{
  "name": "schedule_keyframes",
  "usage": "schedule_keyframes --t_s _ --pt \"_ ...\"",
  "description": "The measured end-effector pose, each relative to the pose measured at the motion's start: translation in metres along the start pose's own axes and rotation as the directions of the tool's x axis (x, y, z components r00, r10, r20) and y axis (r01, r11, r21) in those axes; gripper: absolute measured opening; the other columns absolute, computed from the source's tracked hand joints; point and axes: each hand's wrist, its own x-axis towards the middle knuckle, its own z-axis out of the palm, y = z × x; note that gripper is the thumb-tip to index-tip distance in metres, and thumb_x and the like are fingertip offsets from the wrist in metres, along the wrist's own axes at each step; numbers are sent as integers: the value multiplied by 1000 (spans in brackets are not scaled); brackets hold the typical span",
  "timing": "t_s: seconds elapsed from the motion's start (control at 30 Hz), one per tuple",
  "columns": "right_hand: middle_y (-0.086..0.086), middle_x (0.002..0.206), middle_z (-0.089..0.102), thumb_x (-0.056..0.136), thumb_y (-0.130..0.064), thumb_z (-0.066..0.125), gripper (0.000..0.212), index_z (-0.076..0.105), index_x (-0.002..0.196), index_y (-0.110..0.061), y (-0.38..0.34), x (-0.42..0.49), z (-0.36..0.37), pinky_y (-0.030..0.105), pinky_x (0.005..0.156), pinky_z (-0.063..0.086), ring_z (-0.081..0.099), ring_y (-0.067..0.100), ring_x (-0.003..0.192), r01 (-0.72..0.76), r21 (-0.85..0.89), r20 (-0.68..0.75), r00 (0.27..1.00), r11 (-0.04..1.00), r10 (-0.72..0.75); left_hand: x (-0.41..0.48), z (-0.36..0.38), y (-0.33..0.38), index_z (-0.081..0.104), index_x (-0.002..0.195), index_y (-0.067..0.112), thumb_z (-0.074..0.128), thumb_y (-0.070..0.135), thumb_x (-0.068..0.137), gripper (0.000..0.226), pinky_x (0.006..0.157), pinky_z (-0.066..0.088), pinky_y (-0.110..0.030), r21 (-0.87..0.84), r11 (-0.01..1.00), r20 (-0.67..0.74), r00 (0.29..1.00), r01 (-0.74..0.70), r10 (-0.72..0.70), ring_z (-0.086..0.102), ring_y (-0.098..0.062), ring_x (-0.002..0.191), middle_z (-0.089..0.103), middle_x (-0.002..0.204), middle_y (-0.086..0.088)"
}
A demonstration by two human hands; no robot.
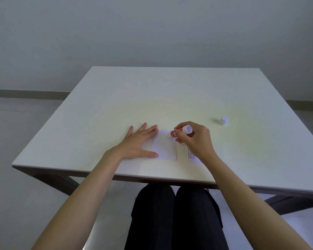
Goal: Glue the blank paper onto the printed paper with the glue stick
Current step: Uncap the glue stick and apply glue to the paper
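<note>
A blank white paper (165,147) lies flat near the table's front edge. My left hand (140,142) rests palm down on its left part, fingers spread. My right hand (194,138) grips a red glue stick (179,132) tilted down to the left, its tip at the blank paper's upper right corner. A printed paper (183,153) with small text lies just right of the blank one, partly hidden under my right hand and wrist. The glue stick's white cap (224,120) stands alone on the table further right.
The white table (152,98) stretches far behind the papers. Its front edge runs just below the papers, with my dark-trousered legs under it. A grey wall and floor surround the table.
</note>
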Motion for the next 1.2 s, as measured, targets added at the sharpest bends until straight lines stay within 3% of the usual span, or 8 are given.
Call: schedule_keyframes --t_s 0.2,0.4,0.6,0.77,0.93,1.03,1.1,1.2 --pt "5 65 73 75 -8 61 9 70 73 -6 -1 -15 -5 24 50 52 67 18 51 33 2 235 971 999 -33 0 1 -2 8 151 31 61 59 77 94 116 -18 -42 -10 1000 -9 1000 1 -1 -13 -2 144 0 157 24" --pt "2 64 72 78 -1 62 8 70 76 0 1 -8 -9 22 51 51 65 15 52 -16 61 41 999 998 13 0 1 0 11 150 31 62 56 78 92 115 -19 -40 -24 1000 -15 1000 2 -2 -12 -2 145 1 157 24" --pt "9 65 73 75 -7 58 12 67 68 -4 4 -10 -21 32 46 50 62 21 47 -28 42 237 971 999 17 0 1 -1 10 150 31 62 57 78 93 115 -19 -41 -26 1000 -11 1000 0 -1 -13 -1 144 1 157 25" --pt "14 67 74 79 0 58 13 66 69 2 7 -2 -22 32 52 53 64 23 50 -33 82 6 999 996 32 -1 0 0 11 151 30 62 54 79 91 115 -18 -42 -29 1000 -7 1000 3 -3 -13 -2 145 0 157 24" --pt "12 65 73 73 -9 58 14 65 66 1 -2 -3 -8 28 47 50 62 24 46 -55 136 144 989 989 36 -1 -1 1 9 151 31 63 57 78 94 116 -18 -42 -20 1000 -2 1000 5 -5 -14 -2 144 -1 157 24" --pt "15 69 74 75 -9 59 14 66 70 2 -2 1 4 39 54 53 65 24 50 -89 50 166 983 995 80 -1 -1 1 9 151 31 64 57 76 96 116 -18 -42 -34 999 3 1000 4 -4 -15 -2 144 0 156 25" --pt "16 69 74 78 -9 59 15 66 71 2 -1 6 6 46 59 55 66 26 53 -109 53 75 992 993 105 -1 -1 1 10 150 31 64 56 76 95 116 -18 -42 -47 999 4 1000 2 -2 -15 -2 144 0 156 26" --pt "8 67 75 79 -8 57 14 67 73 0 -1 12 5 36 60 58 69 21 55 -83 83 -130 987 993 93 -1 -1 0 10 151 31 63 57 77 95 116 -18 -43 -34 999 9 1000 0 1 -15 -2 144 0 157 25"
